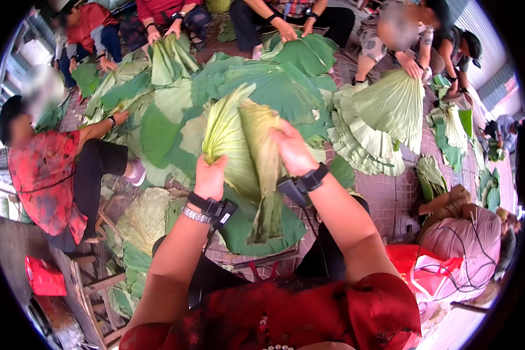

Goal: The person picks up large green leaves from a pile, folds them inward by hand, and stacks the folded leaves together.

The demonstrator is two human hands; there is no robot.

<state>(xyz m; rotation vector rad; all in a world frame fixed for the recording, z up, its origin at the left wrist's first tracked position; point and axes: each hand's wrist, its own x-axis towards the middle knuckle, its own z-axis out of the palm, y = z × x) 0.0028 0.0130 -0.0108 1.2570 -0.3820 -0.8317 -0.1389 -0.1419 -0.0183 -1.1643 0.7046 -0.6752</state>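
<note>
In the middle of the head view my left hand (pixel 211 175) grips the gathered base of a pale green, folded lotus leaf (pixel 234 144). My right hand (pixel 293 146) pinches the edge of a yellowish, partly browned leaf (pixel 262 127) beside it, whose darker end hangs down between my arms. The two leaf parts overlap, and whether they are one leaf cannot be told. Beneath them a round dark green leaf (pixel 262 236) lies in front of my lap. Beyond my hands spreads a broad heap of green leaves (pixel 271 92).
Several people sit around the heap handling leaves. A person in a patterned red shirt (pixel 43 166) sits at left, near a wooden stool frame (pixel 107 284). A fanned leaf stack (pixel 367 131) lies on the paving at right. A red bag (pixel 424 267) and cables are by my right elbow.
</note>
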